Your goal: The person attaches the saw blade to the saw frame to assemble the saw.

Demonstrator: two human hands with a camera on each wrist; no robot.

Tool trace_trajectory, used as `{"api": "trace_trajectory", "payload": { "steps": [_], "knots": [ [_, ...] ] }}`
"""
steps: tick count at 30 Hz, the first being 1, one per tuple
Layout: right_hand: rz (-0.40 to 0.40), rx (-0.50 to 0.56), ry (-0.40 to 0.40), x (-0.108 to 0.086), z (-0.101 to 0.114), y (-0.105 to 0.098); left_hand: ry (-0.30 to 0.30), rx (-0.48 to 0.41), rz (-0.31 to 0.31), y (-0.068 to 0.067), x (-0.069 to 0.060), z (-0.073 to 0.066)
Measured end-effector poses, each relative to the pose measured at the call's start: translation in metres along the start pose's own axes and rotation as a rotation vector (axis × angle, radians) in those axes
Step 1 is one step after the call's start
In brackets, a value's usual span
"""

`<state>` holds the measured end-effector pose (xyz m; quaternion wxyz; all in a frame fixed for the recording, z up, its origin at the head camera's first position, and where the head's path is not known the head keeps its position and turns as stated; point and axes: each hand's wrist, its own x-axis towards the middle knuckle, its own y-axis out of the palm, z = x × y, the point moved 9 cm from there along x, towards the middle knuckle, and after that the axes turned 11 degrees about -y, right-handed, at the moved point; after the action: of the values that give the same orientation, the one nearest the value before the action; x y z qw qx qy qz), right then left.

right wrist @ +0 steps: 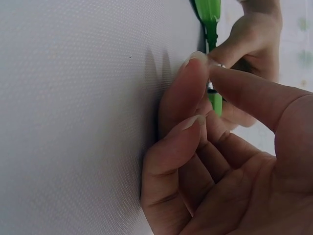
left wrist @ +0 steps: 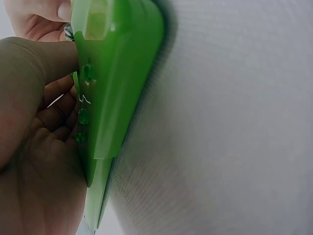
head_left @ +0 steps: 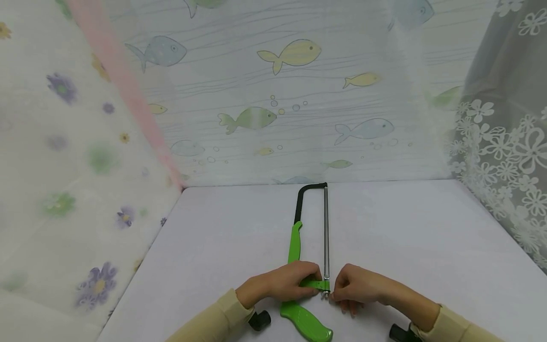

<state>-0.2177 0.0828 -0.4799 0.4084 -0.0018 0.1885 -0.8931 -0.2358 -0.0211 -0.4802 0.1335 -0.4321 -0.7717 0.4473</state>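
Note:
A hacksaw [head_left: 295,242] with a green handle [head_left: 306,323] and a black front frame lies on the white table, far end pointing away. Its blade side [head_left: 326,228] runs along the right. My left hand [head_left: 295,281] grips the saw at the green crosspiece [head_left: 315,284] near the handle, thumb and fingers around it. At the near end of the blade sits a small metal wing nut [head_left: 325,295]. My right hand [head_left: 359,287] pinches there with thumb and index finger; in the right wrist view these fingertips [right wrist: 195,63] largely hide the nut.
The white table [head_left: 231,218] surrounds the saw. A curtain with fish [head_left: 252,118] hangs behind it, a flowered cloth [head_left: 60,204] stands at the left and a grey lace-flowered one [head_left: 508,137] at the right. Dark wrist cameras [head_left: 259,320] sit near both sleeves.

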Motion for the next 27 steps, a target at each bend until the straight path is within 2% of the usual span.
{"api": "trace_trajectory", "payload": {
  "steps": [9,19,27],
  "knots": [
    [0.06,0.109,-0.031,0.001,0.001,0.011,0.008,-0.007,0.001,0.0,0.0,-0.001],
    [0.07,0.098,-0.002,0.001,0.0,0.013,0.0,-0.011,0.002,0.0,-0.001,-0.001],
    [0.03,0.054,0.024,0.002,0.001,0.012,0.004,-0.012,-0.008,-0.001,-0.001,-0.002]
  ]
}}
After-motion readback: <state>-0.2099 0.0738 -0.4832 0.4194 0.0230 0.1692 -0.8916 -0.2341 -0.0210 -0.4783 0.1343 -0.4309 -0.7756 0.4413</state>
